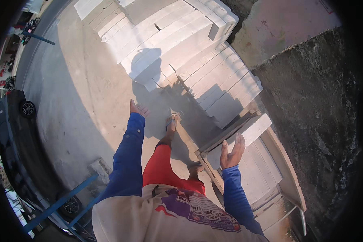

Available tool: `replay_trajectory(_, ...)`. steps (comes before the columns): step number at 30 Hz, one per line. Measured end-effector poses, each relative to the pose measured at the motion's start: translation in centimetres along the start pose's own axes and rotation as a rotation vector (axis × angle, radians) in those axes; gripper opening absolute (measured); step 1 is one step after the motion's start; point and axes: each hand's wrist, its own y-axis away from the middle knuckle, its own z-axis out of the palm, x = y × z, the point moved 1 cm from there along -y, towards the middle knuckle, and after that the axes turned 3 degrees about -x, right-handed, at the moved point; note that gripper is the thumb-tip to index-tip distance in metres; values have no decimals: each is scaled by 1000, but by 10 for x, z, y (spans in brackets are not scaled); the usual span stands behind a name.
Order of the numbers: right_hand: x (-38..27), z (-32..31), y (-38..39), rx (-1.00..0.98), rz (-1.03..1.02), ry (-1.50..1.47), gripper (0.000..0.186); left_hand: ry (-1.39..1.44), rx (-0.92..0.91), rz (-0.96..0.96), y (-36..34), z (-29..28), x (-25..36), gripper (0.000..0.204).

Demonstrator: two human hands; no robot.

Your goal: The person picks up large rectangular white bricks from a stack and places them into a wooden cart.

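My left hand [139,109] is held out over the pale ground with its fingers apart and nothing in it. On the right, my right hand [232,153] is raised, its thumb spread away from the fingers. Right beside its fingertips a white block [256,130] lies at an angle; whether they touch it I cannot tell. Under that block, a wooden-edged cart [285,161] holds more white blocks [266,161] laid side by side. Ahead of me rises a large stack of white blocks [169,34], and a lower group [218,76] adjoins it on the right.
A rough dark wall [310,105] runs along the right, with a paler slab [286,30] above it. A dark car [24,153] stands at the left beyond blue metal bars [60,205]. A broken grey chunk [101,169] lies near my left arm.
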Motion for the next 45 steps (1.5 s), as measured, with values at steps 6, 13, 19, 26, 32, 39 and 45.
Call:
replay_trajectory(6,-34,74,-43,-135,148,-4,52,238,175,-155,-86,65,95,81)
replay_trajectory(13,-77,139,-81,-209,229,-104,52,143,-279,-66,-110,95,118,69)
replay_trajectory(19,-102,181,-124,-459,423,-204,65,-45,-457,-16,-95,84,96,42)
replay_trajectory(26,-155,250,-336,-324,809,-360,118,309,-313,-473,-20,81,18,45)
replay_trajectory(32,-169,263,-377,-569,892,-204,130,398,-215,-391,16,81,-31,48)
replay_trajectory(39,-127,195,-351,-564,768,-111,125,-49,-523,-485,151,74,-32,66)
replay_trajectory(45,-107,33,-305,-623,434,-74,107,-500,-731,-729,172,-16,-65,86)
